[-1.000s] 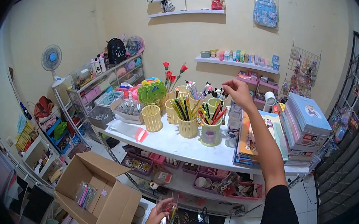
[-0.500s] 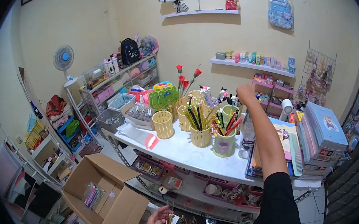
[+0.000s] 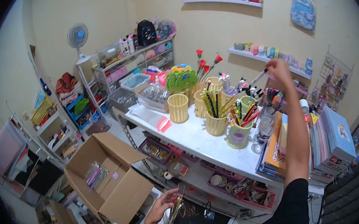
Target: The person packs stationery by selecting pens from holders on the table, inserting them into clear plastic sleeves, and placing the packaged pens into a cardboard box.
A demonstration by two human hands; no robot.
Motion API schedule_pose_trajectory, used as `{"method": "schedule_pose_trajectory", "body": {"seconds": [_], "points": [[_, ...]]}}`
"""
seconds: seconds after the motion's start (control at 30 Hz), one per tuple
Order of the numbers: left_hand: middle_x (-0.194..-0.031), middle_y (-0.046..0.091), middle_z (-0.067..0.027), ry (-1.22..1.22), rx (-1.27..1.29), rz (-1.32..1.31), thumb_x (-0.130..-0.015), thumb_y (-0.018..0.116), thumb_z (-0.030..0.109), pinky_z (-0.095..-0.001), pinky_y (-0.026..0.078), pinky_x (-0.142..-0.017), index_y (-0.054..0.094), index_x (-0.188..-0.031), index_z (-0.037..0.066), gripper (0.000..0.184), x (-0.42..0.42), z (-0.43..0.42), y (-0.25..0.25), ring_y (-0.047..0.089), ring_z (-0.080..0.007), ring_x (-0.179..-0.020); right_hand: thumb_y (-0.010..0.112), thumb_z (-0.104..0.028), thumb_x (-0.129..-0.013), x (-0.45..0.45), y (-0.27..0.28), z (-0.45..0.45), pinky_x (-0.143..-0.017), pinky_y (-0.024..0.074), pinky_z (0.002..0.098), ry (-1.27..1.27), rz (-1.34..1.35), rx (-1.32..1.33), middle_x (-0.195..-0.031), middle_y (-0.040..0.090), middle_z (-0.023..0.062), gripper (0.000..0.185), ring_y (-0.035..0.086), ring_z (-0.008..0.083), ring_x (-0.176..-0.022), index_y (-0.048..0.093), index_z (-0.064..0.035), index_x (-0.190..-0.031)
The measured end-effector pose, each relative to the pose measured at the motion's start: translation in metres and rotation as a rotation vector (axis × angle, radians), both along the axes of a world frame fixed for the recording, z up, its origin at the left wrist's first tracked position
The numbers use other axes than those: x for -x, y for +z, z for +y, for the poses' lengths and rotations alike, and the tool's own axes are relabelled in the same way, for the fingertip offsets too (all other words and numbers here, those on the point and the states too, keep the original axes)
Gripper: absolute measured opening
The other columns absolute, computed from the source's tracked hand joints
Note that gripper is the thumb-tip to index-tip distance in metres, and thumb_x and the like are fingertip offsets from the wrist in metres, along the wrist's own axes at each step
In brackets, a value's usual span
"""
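Observation:
Raised above the back of the white table, my right hand (image 3: 279,68) pinches a slim pen (image 3: 258,77) with a pale, dark-tipped body. Below it stand cups of pens and figure-topped pens (image 3: 251,91). A clear plastic packet of pens (image 3: 176,208) is in my left hand (image 3: 160,208), low by my body, fingers curled around it. A cream basket cup of pencils (image 3: 216,123) and a green cup of pencils (image 3: 239,135) stand at the table's front. Beside them is a bare cream basket cup (image 3: 178,108).
An open cardboard box (image 3: 125,199) with packets of pens (image 3: 95,175) inside sits at lower left. Stacked books (image 3: 273,146) and notebooks (image 3: 335,136) occupy the table's right end. Green frog-shaped fans (image 3: 181,81) and red artificial roses (image 3: 203,64) rise at the back.
The view has swung left and down. My right hand has risen from among the cups, and the pen now shows in its fingers. My left hand still holds the packet low down.

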State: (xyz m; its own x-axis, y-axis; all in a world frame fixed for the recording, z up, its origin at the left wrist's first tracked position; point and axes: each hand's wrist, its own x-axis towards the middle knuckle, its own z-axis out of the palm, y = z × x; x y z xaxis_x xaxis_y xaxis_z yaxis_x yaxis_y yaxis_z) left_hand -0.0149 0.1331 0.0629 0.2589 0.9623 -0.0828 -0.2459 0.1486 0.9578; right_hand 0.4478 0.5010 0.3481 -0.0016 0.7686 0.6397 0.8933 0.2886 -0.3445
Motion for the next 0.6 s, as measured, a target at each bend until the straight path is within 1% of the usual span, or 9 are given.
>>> {"method": "schedule_pose_trajectory", "body": {"seconds": [0.07, 0.13, 0.27, 0.3, 0.37, 0.43, 0.47, 0.53, 0.6], "points": [[-0.125, 0.059, -0.0139, -0.011, -0.012, 0.013, -0.079, 0.062, 0.022, -0.0367, 0.037, -0.105, 0.046, -0.138, 0.004, 0.064, -0.004, 0.000, 0.013, 0.055, -0.0233, -0.117, 0.061, -0.006, -0.083, -0.003, 0.027, -0.028, -0.073, 0.0529, 0.0293, 0.131, 0.151, -0.153, -0.088, 0.072, 0.0123, 0.018, 0.069, 0.0164, -0.080, 0.071, 0.0013, -0.096], [-0.124, 0.059, -0.0139, -0.020, -0.012, 0.005, -0.079, 0.062, 0.023, -0.0367, 0.037, -0.105, 0.046, -0.138, 0.004, 0.065, -0.005, 0.000, 0.015, 0.055, -0.0234, -0.118, 0.060, -0.003, -0.085, 0.010, 0.048, -0.073, -0.076, 0.0515, 0.0265, 0.334, 0.324, -0.264, -0.092, 0.071, 0.0091, 0.019, 0.067, 0.0140, -0.084, 0.068, 0.0025, -0.101], [-0.127, 0.058, -0.0140, -0.085, -0.047, 0.005, -0.079, 0.063, 0.025, -0.0368, 0.038, -0.104, 0.043, -0.140, 0.005, 0.067, -0.011, 0.004, 0.021, 0.055, -0.0236, -0.119, 0.057, 0.002, -0.086, 0.058, 0.055, -0.165, -0.078, 0.0499, 0.0246, 0.516, 0.484, -0.241, -0.095, 0.067, 0.0060, 0.022, 0.064, 0.0125, -0.089, 0.064, 0.0007, -0.107], [-0.127, 0.057, -0.0139, -0.113, -0.054, 0.000, -0.079, 0.063, 0.025, -0.0371, 0.038, -0.104, 0.043, -0.141, 0.005, 0.068, -0.012, 0.003, 0.024, 0.055, -0.0237, -0.119, 0.056, 0.004, -0.086, 0.069, 0.048, -0.182, -0.079, 0.0499, 0.0250, 0.567, 0.581, -0.200, -0.095, 0.067, 0.0059, 0.022, 0.063, 0.0126, -0.089, 0.063, 0.0003, -0.107], [-0.128, 0.056, -0.0133, -0.151, -0.067, -0.043, -0.079, 0.064, 0.024, -0.0375, 0.038, -0.104, 0.042, -0.141, 0.005, 0.068, -0.013, 0.004, 0.017, 0.055, -0.0239, -0.118, 0.056, 0.008, -0.084, 0.086, 0.025, -0.205, -0.080, 0.0500, 0.0265, 0.774, 0.514, -0.158, -0.095, 0.064, 0.0062, 0.022, 0.063, 0.0136, -0.088, 0.062, 0.0004, -0.103], [-0.128, 0.056, -0.0132, -0.186, -0.096, -0.065, -0.080, 0.064, 0.023, -0.0378, 0.039, -0.104, 0.042, -0.141, 0.005, 0.068, -0.016, 0.005, 0.019, 0.055, -0.0242, -0.118, 0.058, 0.009, -0.080, 0.113, -0.003, -0.229, -0.081, 0.0501, 0.0290, 0.910, 0.578, -0.058, -0.095, 0.062, 0.0071, 0.022, 0.063, 0.0152, -0.088, 0.062, -0.0003, -0.099], [-0.128, 0.056, -0.0132, -0.199, -0.097, -0.066, -0.080, 0.064, 0.023, -0.0378, 0.039, -0.104, 0.042, -0.141, 0.005, 0.068, -0.017, 0.005, 0.019, 0.055, -0.0242, -0.118, 0.059, 0.009, -0.078, 0.122, -0.018, -0.238, -0.081, 0.0500, 0.0295, 0.932, 0.539, -0.033, -0.095, 0.061, 0.0076, 0.022, 0.063, 0.0159, -0.089, 0.063, -0.0010, -0.097], [-0.133, 0.051, -0.0137, -0.279, -0.082, -0.112, -0.083, 0.059, 0.013, -0.0331, 0.035, -0.106, 0.035, -0.144, 0.003, 0.066, -0.017, 0.006, 0.016, 0.048, -0.0201, -0.124, 0.060, 0.008, -0.077, 0.138, -0.051, -0.251, -0.083, 0.0497, 0.0301, 0.955, 0.496, 0.038, -0.095, 0.060, 0.0084, 0.021, 0.062, 0.0167, -0.089, 0.064, -0.0016, -0.095], [-0.133, 0.051, -0.0141, -0.309, -0.088, -0.125, -0.083, 0.059, 0.013, -0.0335, 0.035, -0.106, 0.035, -0.145, 0.003, 0.066, -0.019, 0.006, 0.015, 0.047, -0.0203, -0.124, 0.061, 0.006, -0.077, 0.151, -0.080, -0.261, -0.083, 0.0496, 0.0299, 0.965, 0.502, 0.135, -0.095, 0.061, 0.0085, 0.019, 0.061, 0.0168, -0.089, 0.065, -0.0015, -0.095]]}}
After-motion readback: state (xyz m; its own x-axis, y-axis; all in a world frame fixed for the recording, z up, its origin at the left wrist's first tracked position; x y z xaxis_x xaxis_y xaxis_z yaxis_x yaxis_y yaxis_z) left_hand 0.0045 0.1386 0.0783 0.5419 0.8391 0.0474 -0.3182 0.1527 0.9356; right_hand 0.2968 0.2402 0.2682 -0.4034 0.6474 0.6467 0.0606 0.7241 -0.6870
